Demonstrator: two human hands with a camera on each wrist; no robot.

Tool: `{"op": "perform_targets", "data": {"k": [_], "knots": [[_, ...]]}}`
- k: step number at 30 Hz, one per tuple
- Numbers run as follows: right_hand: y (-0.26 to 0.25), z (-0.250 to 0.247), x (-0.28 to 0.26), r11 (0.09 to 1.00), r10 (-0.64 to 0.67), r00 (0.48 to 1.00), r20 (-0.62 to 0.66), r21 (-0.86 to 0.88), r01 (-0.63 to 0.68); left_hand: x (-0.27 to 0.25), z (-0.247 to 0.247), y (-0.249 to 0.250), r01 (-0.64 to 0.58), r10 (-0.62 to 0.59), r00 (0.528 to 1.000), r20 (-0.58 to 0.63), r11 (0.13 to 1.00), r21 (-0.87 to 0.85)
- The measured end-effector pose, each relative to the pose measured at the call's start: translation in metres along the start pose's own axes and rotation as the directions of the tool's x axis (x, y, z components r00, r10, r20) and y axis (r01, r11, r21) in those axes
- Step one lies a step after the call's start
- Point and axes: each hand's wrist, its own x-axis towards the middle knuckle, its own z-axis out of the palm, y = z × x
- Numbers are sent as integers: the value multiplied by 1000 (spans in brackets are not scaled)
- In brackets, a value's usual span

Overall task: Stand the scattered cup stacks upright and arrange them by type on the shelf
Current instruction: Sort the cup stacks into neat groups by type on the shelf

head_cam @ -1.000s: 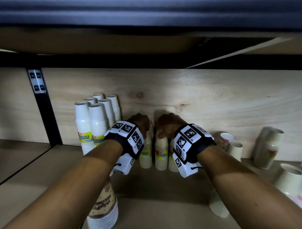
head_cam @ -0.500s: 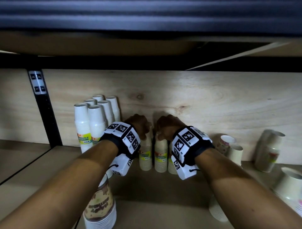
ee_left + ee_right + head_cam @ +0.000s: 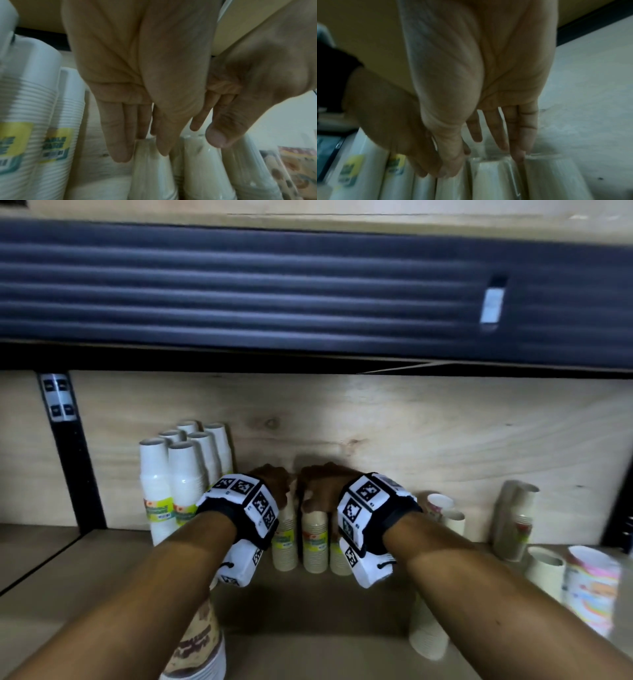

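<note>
Three short cream cup stacks (image 3: 315,546) with green-yellow labels stand upright against the back wall of the shelf. My left hand (image 3: 272,486) and right hand (image 3: 323,491) hover side by side over their tops. In the left wrist view my left hand (image 3: 187,146) has straight fingers (image 3: 120,148) that touch the top of a cream stack (image 3: 150,173). In the right wrist view the straight fingertips (image 3: 518,155) of my right hand (image 3: 482,162) rest on the wrapped tops of the cream stacks (image 3: 493,178). Neither hand grips anything. Tall white stacks (image 3: 181,484) stand upright just to the left.
A brown-printed stack (image 3: 198,645) stands at the front left under my left forearm. A cream stack (image 3: 428,635) sits at the front right, a colourful stack (image 3: 589,587) further right. More stacks (image 3: 513,518) lean on the back wall. The shelf above (image 3: 308,285) hangs low.
Both hands stay over the tops of the cream stacks and have barely moved. The head view has tipped upward, so the shelf scene sits lower in the picture.
</note>
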Motion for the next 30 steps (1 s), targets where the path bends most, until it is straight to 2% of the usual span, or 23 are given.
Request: {"op": "perform_targets", "data": {"k": [3,5,8,11,15,18,23,25,30], "knots": [[10,-20,-23,999,18,997,-74,41,-15,-12,-19,7,42,-42,999,-16,999,-34],[22,-39,-43,998,46,996,-75,50,-42,-26,-40,18,65,-67,992,-107,998,-24],[54,-59,-73,990,136,989,-51,40,-134,-42,-65,44,-22,7,983,-182,996,-83],[84,-59,-98,964,265,964,-20,10,-265,-59,-76,83,-200,189,980,-69,946,-253],[111,-48,-131,924,381,922,63,-13,-381,-77,-63,145,-296,410,904,126,809,-509],[126,-39,-148,933,360,926,111,-18,-360,-77,-47,180,-368,485,857,176,814,-449],[145,-28,-152,939,327,944,36,104,-329,-78,-35,206,-440,490,868,83,835,-330],[149,-23,-151,933,321,947,29,161,-322,-76,-31,207,-427,471,881,55,838,-339],[151,-13,-147,924,324,946,2,215,-317,-76,-33,191,-345,413,905,102,852,-395]]}}
